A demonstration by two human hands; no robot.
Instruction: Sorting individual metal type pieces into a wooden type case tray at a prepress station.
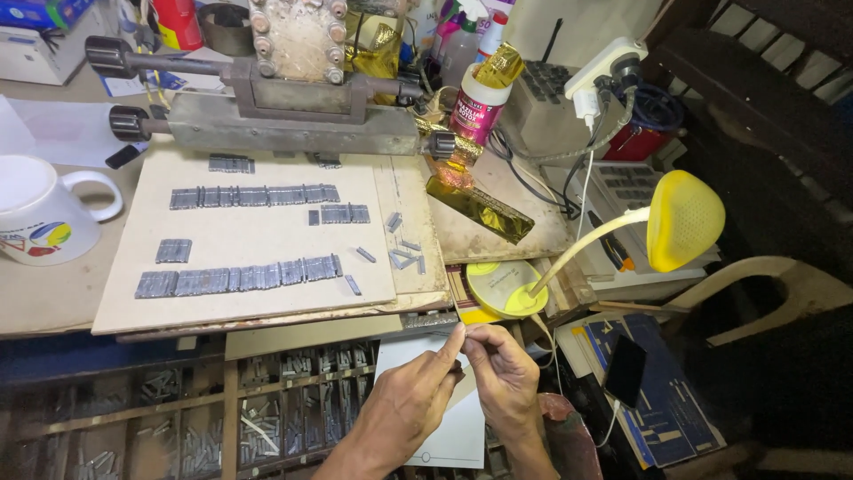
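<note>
From the head view, both hands met low over the type case (pixel 267 409). The left hand (pixel 418 391) and right hand (pixel 502 373) pinched fingertips together on something too small to make out. Both forearms were cut off below. Type rows (pixel 240 277) lay on the board (pixel 249 240) on the bench (pixel 53 293).

The left hand (pixel 418 391) and right hand (pixel 502 373) meet fingertip to fingertip; whatever they pinch is too small to identify. Below the hands, both forearms leave the bottom edge. Left of the hands, the type case (pixel 178 418) is dim and cropped, its pieces indistinct. The white mug (pixel 40 209) is cut by the left edge.
</note>
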